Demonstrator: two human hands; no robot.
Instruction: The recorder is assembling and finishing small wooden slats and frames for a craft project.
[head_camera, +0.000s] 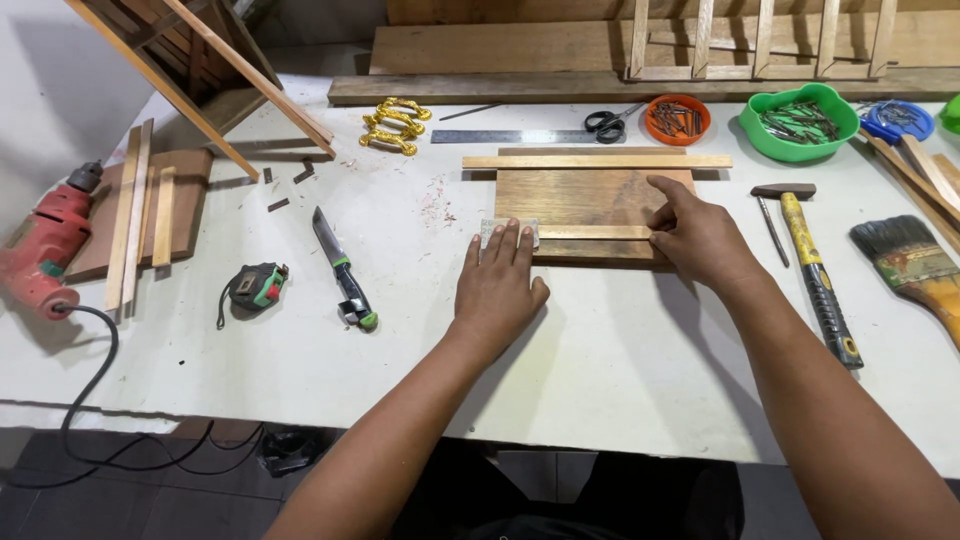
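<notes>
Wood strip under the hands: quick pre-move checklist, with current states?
1. Left hand flat on the sandpaper piece at the thin strip's left end: ok.
2. Right hand steadying the strip's right end, index finger resting on the wooden board: ok.
3. Strip lies flat along the board's near edge: ok.
4. Second strip at the board's far edge lies loose or fixed: cannot tell.
5. Knife, blade bare, lies apart from the left hand: ok.
6. Hammer lies beside the right forearm, close enough to bump: not ok.
</notes>
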